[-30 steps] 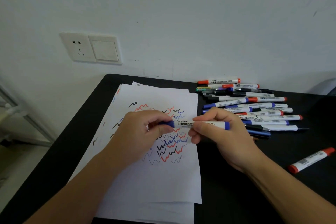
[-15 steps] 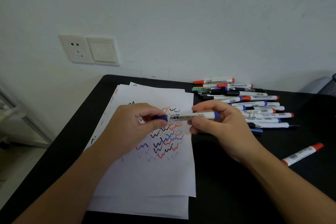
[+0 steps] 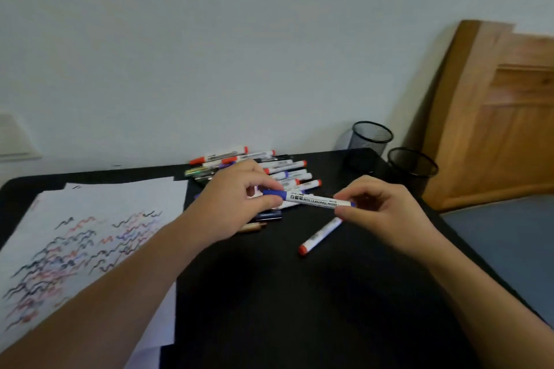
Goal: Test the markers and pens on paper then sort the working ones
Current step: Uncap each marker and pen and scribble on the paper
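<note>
Blue marker (image 3: 311, 199) held level above the black table (image 3: 299, 293), right of centre frame, "WHITEBOARD" printed along its white barrel. Left hand (image 3: 236, 204) curled round the blue cap end, thumb and forefinger pinching it. Right hand (image 3: 380, 213) pinching the opposite end between thumb and bent fingers. Just below, a red-capped marker (image 3: 319, 237) lying slantwise on the table, its far end tucked under the right hand. Behind the left hand, a heap of markers and pens (image 3: 269, 168) with red, blue and black caps, close against the pale wall. At left of frame, sheets of white paper (image 3: 114, 219) covered in black, red and blue squiggles (image 3: 75, 249), somewhat blurred. Toward upper right, two black mesh cups (image 3: 389, 150) standing side by side at the table's back edge. Wooden panel (image 3: 494, 117) leaning at far right.
</note>
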